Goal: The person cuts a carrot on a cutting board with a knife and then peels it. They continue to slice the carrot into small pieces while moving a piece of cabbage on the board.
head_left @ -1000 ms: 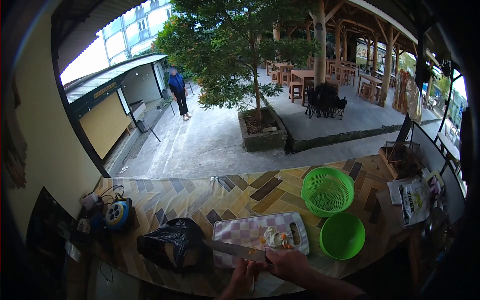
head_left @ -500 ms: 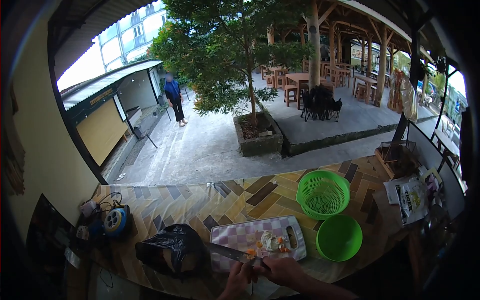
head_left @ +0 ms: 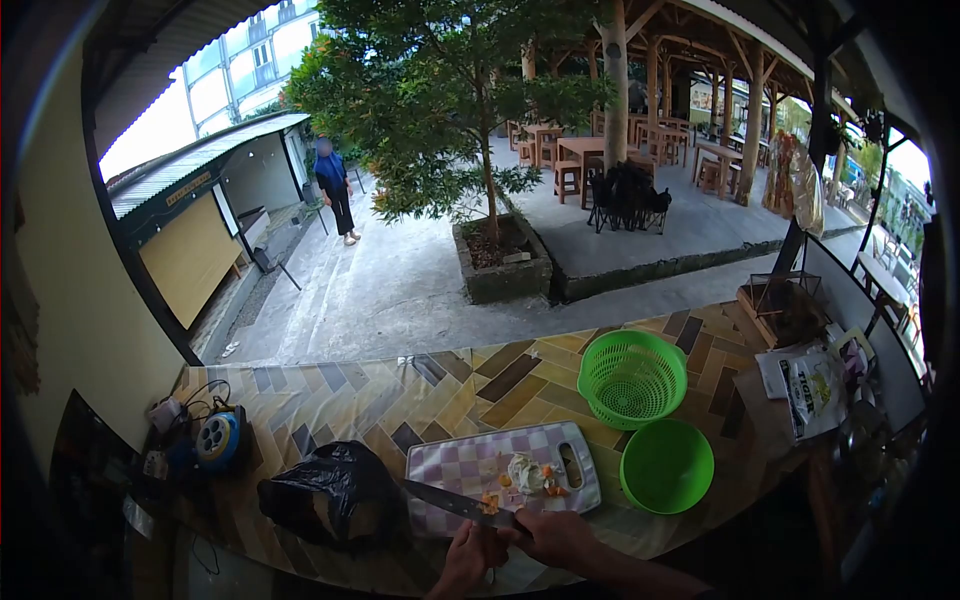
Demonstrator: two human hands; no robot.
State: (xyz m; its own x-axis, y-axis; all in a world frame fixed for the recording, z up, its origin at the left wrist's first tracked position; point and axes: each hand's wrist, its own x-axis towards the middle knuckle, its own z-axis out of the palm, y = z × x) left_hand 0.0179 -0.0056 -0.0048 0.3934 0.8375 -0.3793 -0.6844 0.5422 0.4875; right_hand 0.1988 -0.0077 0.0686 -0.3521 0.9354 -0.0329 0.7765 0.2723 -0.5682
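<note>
At the bottom middle, the right hand (head_left: pixel 552 538) is gripping the knife (head_left: pixel 450 499), and the blade is pointing left over the cutting board (head_left: pixel 432 464). The left hand (head_left: pixel 468 556) is curling close beside it; whether it is holding anything, I cannot tell. The white lump (head_left: pixel 524 470) is still sitting where it was, so the knife work seems to be going on.

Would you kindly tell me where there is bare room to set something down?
Beyond the black plastic bag and purple checked cutting board, the wood-patterned table is mostly bare between the round blue cable reel and the green perforated plastic basket. Crowded: the board's near edge, with left hand, right hand and metal knife.
</note>
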